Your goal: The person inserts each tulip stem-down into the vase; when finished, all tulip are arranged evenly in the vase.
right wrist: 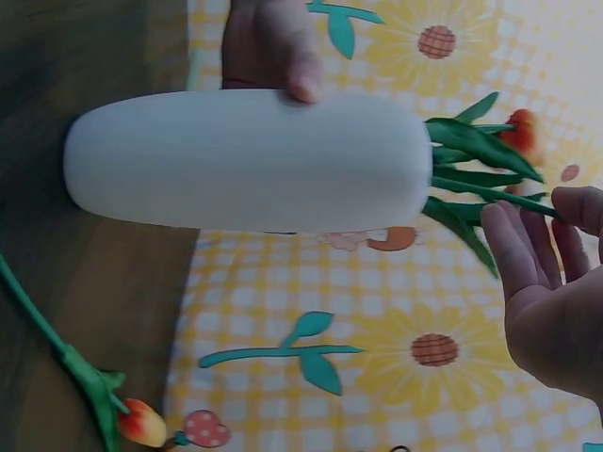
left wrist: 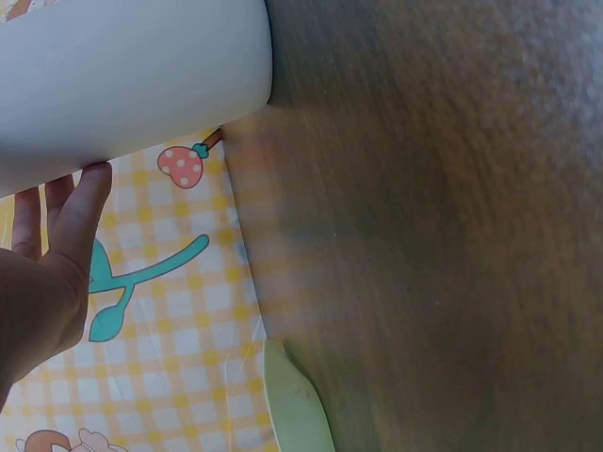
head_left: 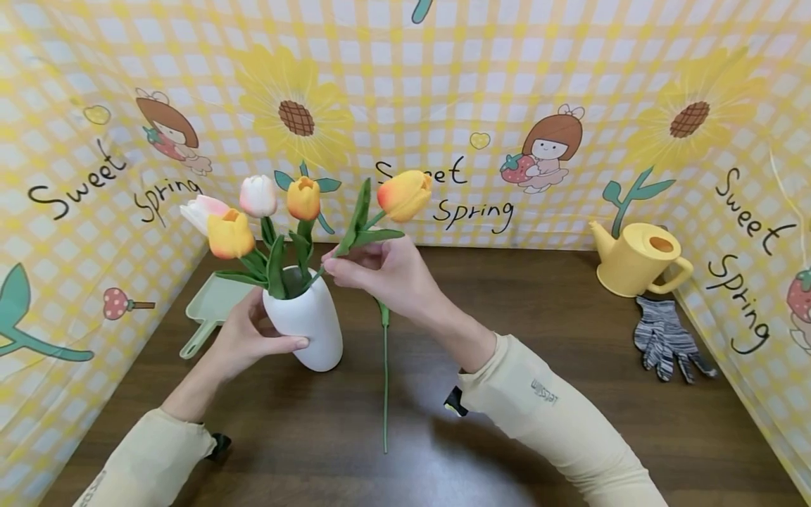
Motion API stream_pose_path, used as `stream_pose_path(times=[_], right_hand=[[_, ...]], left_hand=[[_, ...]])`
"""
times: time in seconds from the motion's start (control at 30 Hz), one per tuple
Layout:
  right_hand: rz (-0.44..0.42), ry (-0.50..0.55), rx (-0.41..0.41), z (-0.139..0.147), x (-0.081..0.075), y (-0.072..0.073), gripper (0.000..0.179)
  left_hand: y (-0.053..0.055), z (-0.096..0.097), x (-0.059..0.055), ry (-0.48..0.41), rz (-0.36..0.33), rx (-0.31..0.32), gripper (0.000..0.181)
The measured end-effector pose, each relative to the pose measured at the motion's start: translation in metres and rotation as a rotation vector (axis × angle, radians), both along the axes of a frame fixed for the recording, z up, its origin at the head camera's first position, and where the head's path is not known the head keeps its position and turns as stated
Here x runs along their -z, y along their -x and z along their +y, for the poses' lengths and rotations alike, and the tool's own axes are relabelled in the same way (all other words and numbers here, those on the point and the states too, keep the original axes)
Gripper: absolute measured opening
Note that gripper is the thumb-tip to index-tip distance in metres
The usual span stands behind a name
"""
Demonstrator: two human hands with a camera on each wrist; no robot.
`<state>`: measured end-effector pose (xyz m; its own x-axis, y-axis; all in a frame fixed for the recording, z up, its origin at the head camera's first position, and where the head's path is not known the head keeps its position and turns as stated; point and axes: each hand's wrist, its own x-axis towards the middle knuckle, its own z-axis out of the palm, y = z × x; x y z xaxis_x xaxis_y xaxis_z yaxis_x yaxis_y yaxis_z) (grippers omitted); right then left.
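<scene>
A white vase (head_left: 310, 327) holds several artificial tulips, white-pink and orange-yellow (head_left: 231, 236), with green leaves. My left hand (head_left: 243, 341) grips the vase's side, thumb across the front; its other fingers touch the wall in the left wrist view. Above the vase mouth, my right hand (head_left: 393, 274) pinches the green stem of a yellow-orange tulip (head_left: 405, 196). That stem runs down into the mouth, its lower end hidden inside. Another tulip (head_left: 385, 380) lies on the table to the vase's right; its orange-yellow bloom (right wrist: 141, 424) shows in the right wrist view.
Behind my left hand lies a pale green dustpan (head_left: 218, 299). At the back right stands a yellow watering can (head_left: 633, 260), with a grey knitted glove (head_left: 671, 338) in front of it. Checked cloth walls (head_left: 437, 105) bound the brown table (head_left: 538, 303) at the back and sides.
</scene>
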<state>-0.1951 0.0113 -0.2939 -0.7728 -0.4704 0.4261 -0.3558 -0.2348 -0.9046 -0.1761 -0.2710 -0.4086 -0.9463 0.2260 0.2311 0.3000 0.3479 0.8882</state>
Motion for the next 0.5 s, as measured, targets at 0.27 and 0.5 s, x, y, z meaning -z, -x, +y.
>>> stream_pose_path(times=[0.27,0.5], right_hand=[[0.017,-0.103,0.060,-0.013,0.015,0.009,0.011],[0.004,-0.303,0.081,-0.021,0.037,0.014,0.017]], left_hand=[[0.000,-0.001,0.002,-0.002,0.001,0.003,0.080],[0.000,0.000,0.001,-0.003,-0.009,0.004,0.080]])
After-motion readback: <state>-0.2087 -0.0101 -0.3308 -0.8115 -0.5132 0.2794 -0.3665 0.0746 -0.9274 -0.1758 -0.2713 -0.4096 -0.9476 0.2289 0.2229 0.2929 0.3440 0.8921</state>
